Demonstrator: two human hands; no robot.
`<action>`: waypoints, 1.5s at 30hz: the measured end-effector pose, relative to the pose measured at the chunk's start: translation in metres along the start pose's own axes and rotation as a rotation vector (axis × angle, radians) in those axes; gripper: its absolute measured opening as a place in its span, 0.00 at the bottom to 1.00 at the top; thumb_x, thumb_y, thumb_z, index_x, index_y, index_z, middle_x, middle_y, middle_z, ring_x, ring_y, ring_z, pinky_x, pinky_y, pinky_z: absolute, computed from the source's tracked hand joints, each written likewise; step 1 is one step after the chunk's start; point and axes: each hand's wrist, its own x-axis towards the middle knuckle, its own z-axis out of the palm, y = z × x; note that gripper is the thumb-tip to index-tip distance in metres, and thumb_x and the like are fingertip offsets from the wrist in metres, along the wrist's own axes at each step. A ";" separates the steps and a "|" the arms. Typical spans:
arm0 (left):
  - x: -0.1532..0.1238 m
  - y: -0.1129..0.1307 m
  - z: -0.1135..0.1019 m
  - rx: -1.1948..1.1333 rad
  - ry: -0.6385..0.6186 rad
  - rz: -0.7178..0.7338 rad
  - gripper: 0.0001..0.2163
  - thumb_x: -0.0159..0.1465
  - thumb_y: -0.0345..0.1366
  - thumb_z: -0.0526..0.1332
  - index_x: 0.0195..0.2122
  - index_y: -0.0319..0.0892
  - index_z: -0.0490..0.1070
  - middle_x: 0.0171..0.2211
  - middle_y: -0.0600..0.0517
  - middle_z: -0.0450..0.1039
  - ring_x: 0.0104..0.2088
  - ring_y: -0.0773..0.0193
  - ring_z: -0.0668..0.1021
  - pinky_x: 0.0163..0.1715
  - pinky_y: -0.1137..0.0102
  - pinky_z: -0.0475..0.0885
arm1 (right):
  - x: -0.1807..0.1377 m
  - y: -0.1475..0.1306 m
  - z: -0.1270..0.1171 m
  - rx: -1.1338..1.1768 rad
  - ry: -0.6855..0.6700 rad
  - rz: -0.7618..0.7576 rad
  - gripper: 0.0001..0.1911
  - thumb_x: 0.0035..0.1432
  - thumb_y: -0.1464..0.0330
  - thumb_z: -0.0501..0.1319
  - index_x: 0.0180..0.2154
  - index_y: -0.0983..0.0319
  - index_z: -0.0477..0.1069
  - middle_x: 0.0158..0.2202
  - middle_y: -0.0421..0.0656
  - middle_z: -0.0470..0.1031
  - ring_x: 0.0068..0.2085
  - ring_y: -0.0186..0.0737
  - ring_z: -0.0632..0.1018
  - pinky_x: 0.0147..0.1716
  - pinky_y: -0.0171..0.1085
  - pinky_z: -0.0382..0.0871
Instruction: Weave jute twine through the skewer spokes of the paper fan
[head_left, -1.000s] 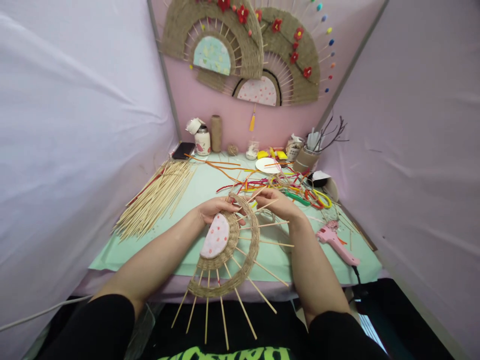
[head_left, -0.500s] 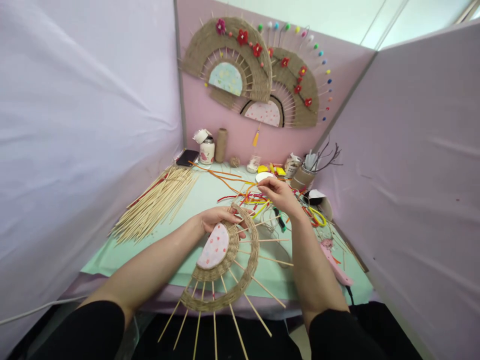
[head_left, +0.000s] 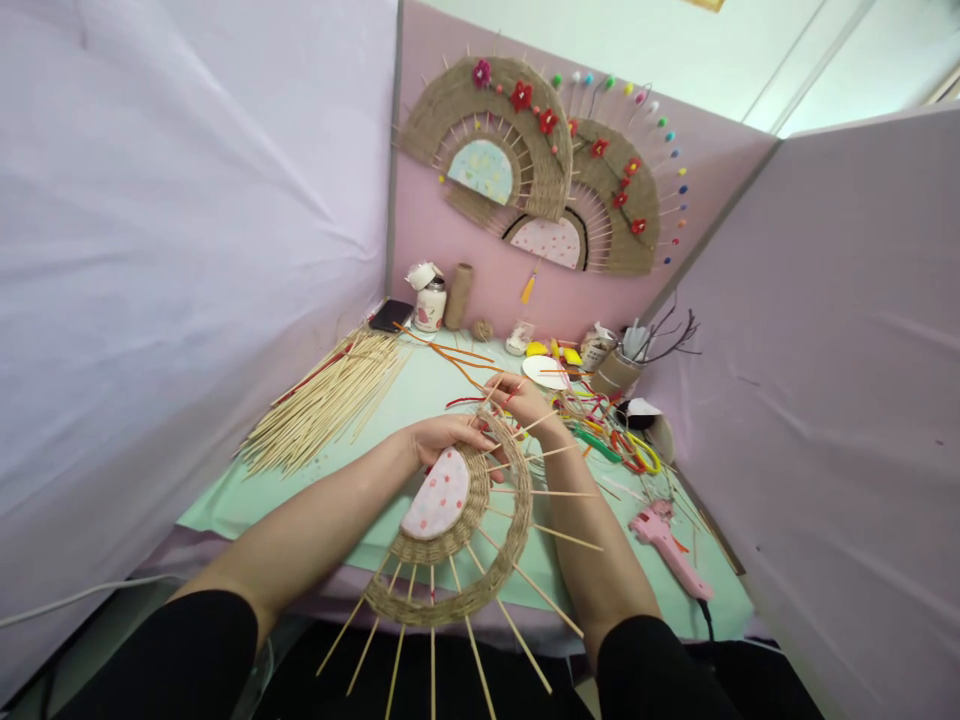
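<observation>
A half-round woven twine fan [head_left: 480,598] on bamboo sticks is tilted over the table's near edge, its bare stick ends fanning down and right. Its half-disc centre [head_left: 437,493] is pale pink with red spots. My left hand [head_left: 452,437] grips the fan at its upper end, beside the pink centre, some fingers behind the weave. My right hand [head_left: 519,402] is closed in a pinch just above the upper end of the outer woven band, close to a stick tip. What lies between its fingertips is too small to make out.
Bamboo sticks [head_left: 322,405] lie in a pile at left. Coloured pipe cleaners [head_left: 634,450], a pink glue gun [head_left: 671,555] and a white plate [head_left: 546,373] are at right. Jars, a phone [head_left: 391,316] and a tube of twigs [head_left: 616,372] stand or lie behind. Finished fans [head_left: 487,130] hang on the back panel.
My right hand has come down and left to the fan's upper end. The left hand keeps its hold on the fan. The view has shifted slightly, uncovering the plate and glue gun.
</observation>
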 end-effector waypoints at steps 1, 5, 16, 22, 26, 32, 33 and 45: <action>0.001 -0.001 0.001 0.004 0.005 0.002 0.17 0.55 0.27 0.63 0.47 0.39 0.71 0.37 0.44 0.78 0.33 0.56 0.81 0.34 0.65 0.73 | -0.001 0.003 0.007 0.024 -0.002 0.017 0.15 0.45 0.57 0.66 0.26 0.61 0.69 0.21 0.36 0.68 0.24 0.31 0.67 0.25 0.33 0.62; 0.006 -0.003 0.004 -0.051 0.084 0.047 0.12 0.54 0.27 0.62 0.41 0.36 0.72 0.35 0.44 0.78 0.35 0.56 0.80 0.35 0.66 0.72 | -0.004 0.008 0.021 0.140 -0.002 0.092 0.17 0.42 0.55 0.67 0.26 0.61 0.67 0.20 0.35 0.66 0.22 0.30 0.66 0.23 0.33 0.61; 0.024 -0.014 0.015 -0.173 0.268 0.209 0.13 0.62 0.41 0.56 0.39 0.36 0.71 0.31 0.45 0.76 0.31 0.57 0.80 0.33 0.66 0.71 | -0.006 0.011 0.006 0.237 -0.019 0.125 0.16 0.42 0.58 0.68 0.28 0.61 0.68 0.20 0.34 0.66 0.21 0.29 0.65 0.21 0.31 0.58; 0.028 -0.024 0.020 -0.085 0.392 0.179 0.12 0.61 0.42 0.59 0.44 0.44 0.68 0.29 0.50 0.75 0.28 0.55 0.80 0.27 0.64 0.71 | -0.005 0.020 -0.009 0.221 -0.001 0.110 0.16 0.43 0.59 0.69 0.29 0.61 0.68 0.18 0.32 0.63 0.19 0.27 0.62 0.20 0.30 0.55; 0.028 -0.022 0.019 -0.045 0.388 0.152 0.14 0.62 0.42 0.58 0.47 0.42 0.67 0.32 0.47 0.76 0.28 0.56 0.80 0.25 0.65 0.72 | -0.009 0.014 -0.022 0.388 0.046 0.144 0.16 0.45 0.57 0.68 0.29 0.61 0.67 0.17 0.31 0.59 0.18 0.26 0.60 0.18 0.30 0.53; 0.028 -0.025 0.017 0.009 0.400 0.094 0.14 0.62 0.40 0.58 0.47 0.39 0.68 0.32 0.45 0.76 0.28 0.58 0.79 0.28 0.64 0.73 | -0.013 0.007 -0.031 0.452 0.162 0.089 0.17 0.44 0.57 0.69 0.30 0.60 0.68 0.20 0.34 0.64 0.20 0.27 0.65 0.20 0.30 0.60; 0.028 -0.025 0.018 0.010 0.408 0.089 0.14 0.62 0.39 0.58 0.46 0.39 0.68 0.32 0.45 0.76 0.28 0.58 0.79 0.28 0.64 0.73 | -0.012 0.007 -0.031 0.456 0.165 0.066 0.17 0.44 0.57 0.69 0.31 0.60 0.68 0.20 0.34 0.64 0.20 0.27 0.64 0.20 0.30 0.60; 0.029 -0.023 0.021 0.032 0.511 0.146 0.09 0.60 0.34 0.61 0.40 0.37 0.74 0.24 0.51 0.71 0.23 0.70 0.72 0.22 0.76 0.65 | -0.042 0.023 -0.062 0.419 0.220 0.094 0.16 0.44 0.59 0.70 0.32 0.61 0.70 0.21 0.34 0.64 0.18 0.23 0.56 0.17 0.30 0.45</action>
